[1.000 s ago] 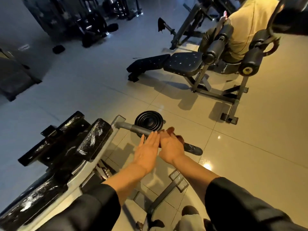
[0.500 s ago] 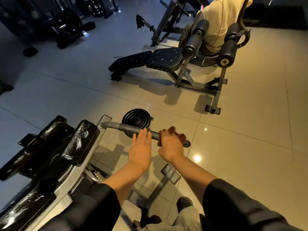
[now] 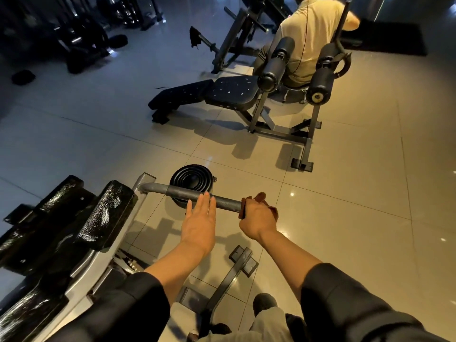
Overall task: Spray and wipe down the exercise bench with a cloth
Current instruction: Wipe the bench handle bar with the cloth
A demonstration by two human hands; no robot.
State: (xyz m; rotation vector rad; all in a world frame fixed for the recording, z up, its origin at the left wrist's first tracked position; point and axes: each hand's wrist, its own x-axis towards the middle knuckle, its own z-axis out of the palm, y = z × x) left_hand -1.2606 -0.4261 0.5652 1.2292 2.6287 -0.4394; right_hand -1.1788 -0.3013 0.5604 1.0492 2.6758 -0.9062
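Observation:
A grey handle bar juts out from the bench's pale frame. My right hand grips the far end of the bar through a brown cloth. My left hand lies flat, fingers straight, with the fingertips touching the bar's middle. The bench's black pads sit to the left and glisten wet. No spray bottle is in sight.
A black weight plate lies on the tiled floor under the bar. A second black bench with leg rollers stands ahead, a person in a pale shirt sitting behind it. The bench's foot bar runs below my arms.
My right hand slid the cloth outward along the bar to its end. My left hand stayed on the bar as the two hands drew apart. The view tilted up.

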